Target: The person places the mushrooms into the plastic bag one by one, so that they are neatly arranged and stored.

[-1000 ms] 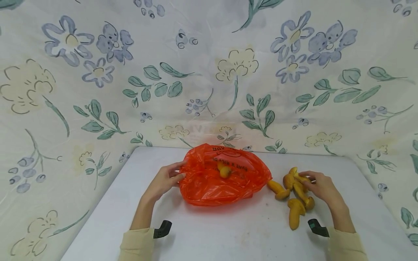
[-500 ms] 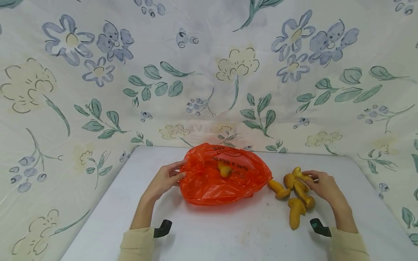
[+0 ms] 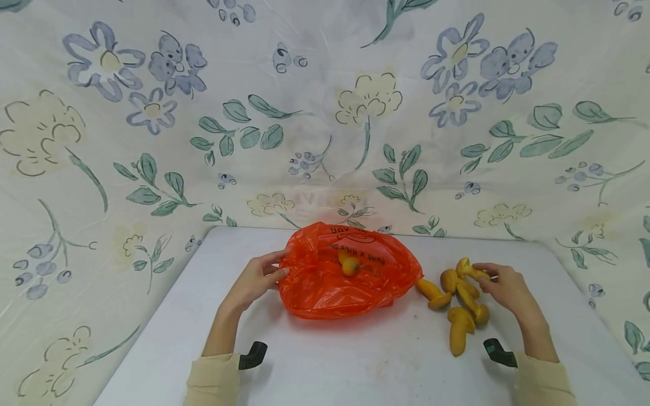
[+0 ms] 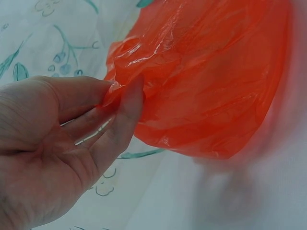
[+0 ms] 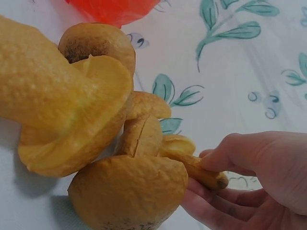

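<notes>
My left hand [image 3: 259, 279] pinches the gathered left edge of a red plastic bag [image 3: 325, 296]; the left wrist view shows the film [image 4: 206, 91] between thumb and fingers. A yellow, round-ended thing [image 3: 350, 266] shows at the bag, its kind unclear. On the right, my right hand [image 3: 510, 290] pinches the stem of a yellow-brown mushroom [image 3: 466, 268] between thumb and fingers. In the right wrist view this stem [image 5: 194, 167] sits behind another mushroom's broad cap [image 5: 129, 189]. Several more mushrooms lie close by, one [image 3: 459, 332] nearest me and one [image 3: 431, 296] beside the bag's right tip.
A white table [image 3: 365, 366] carries the bag and mushrooms. A floral cloth [image 3: 325, 113] hangs behind it and at both sides. Black wrist-camera parts stick out at the left sleeve [image 3: 213, 378] and the right sleeve [image 3: 545, 383].
My right hand has drawn slightly to the right, and the mushroom it pinches has shifted a little right with it. The left hand and the bag look the same.
</notes>
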Available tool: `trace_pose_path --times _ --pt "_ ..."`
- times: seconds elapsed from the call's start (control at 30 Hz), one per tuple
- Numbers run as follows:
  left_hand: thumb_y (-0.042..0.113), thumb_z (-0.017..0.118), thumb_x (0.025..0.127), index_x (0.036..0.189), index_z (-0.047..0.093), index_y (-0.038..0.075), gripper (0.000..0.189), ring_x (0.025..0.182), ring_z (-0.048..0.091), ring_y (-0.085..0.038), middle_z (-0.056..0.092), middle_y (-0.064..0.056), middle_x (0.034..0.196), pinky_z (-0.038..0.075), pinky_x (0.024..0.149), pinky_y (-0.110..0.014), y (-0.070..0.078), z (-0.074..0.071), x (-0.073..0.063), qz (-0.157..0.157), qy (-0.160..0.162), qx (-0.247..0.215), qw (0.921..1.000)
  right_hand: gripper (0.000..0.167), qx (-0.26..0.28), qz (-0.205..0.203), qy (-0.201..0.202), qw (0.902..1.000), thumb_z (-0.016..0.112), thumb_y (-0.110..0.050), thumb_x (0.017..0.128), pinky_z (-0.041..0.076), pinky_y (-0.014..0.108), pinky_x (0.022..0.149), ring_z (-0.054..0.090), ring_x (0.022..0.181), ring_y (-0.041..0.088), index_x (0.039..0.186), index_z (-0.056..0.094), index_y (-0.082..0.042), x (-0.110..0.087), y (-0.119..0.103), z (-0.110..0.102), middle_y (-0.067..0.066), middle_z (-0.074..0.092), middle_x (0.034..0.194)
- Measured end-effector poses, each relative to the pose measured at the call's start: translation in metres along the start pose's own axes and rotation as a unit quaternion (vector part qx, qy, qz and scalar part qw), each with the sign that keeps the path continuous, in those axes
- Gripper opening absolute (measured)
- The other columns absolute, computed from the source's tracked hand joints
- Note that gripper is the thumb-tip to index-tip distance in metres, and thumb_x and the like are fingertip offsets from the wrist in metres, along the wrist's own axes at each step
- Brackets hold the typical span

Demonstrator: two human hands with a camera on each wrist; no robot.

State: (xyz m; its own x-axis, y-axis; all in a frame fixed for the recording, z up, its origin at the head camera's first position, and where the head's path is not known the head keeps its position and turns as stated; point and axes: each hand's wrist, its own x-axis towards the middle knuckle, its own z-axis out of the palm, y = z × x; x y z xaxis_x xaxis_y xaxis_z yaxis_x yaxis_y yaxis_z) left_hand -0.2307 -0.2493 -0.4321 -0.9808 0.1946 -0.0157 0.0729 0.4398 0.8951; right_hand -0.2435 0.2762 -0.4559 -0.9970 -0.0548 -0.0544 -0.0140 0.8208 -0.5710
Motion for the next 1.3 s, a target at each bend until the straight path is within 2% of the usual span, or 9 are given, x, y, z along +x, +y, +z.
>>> trace_pose_path --times 0.23,0.6,1.03,1.3 --pt "0.014 0.061 0.096 0.145 0.048 0.013 0.051 0.108 0.066 -0.03 0.058 -0.018 0.136 0.061 0.077 -0.032 0.0 0.0 0.0 -0.004 0.002 0.002 1.0 0.039 0.005 -0.004 0.014 0.9999 0.049 -0.013 0.097 0.059 0.044 0.075 0.069 0.09 0.034 0.133 0.054 0.004 -0.002 0.004 -0.004 0.034 0.06 0.123" --pt "0.014 0.061 0.096 0.145 0.048 0.013 0.051 0.109 0.066 -0.031 0.058 -0.018 0.136 0.061 0.079 -0.032 -0.001 0.0 -0.001 -0.001 0.0 0.004 1.0 0.04 0.025 -0.006 0.032 0.9992 0.049 -0.014 0.099 0.057 0.052 0.085 0.068 0.096 0.037 0.136 0.052 0.002 -0.007 0.0 -0.007 0.034 0.058 0.125" --pt "0.013 0.061 0.096 0.145 0.048 0.012 0.051 0.108 0.067 -0.03 0.057 -0.018 0.136 0.061 0.078 -0.032 -0.001 -0.002 -0.003 0.0 -0.003 0.005 1.0 0.04 0.016 -0.01 0.055 0.9983 0.05 -0.014 0.099 0.058 0.049 0.083 0.065 0.099 0.038 0.137 0.053 0.0 -0.017 -0.031 -0.007 0.03 0.058 0.127" --pt "0.013 0.061 0.096 0.145 0.048 0.012 0.051 0.109 0.066 -0.031 0.057 -0.018 0.136 0.061 0.079 -0.032 -0.001 -0.003 -0.004 -0.002 -0.006 0.003 1.0 0.038 0.006 -0.033 0.078 0.9964 0.052 -0.013 0.098 0.059 0.047 0.08 0.064 0.097 0.036 0.134 0.055 -0.001 -0.025 -0.046 -0.008 0.028 0.059 0.124"
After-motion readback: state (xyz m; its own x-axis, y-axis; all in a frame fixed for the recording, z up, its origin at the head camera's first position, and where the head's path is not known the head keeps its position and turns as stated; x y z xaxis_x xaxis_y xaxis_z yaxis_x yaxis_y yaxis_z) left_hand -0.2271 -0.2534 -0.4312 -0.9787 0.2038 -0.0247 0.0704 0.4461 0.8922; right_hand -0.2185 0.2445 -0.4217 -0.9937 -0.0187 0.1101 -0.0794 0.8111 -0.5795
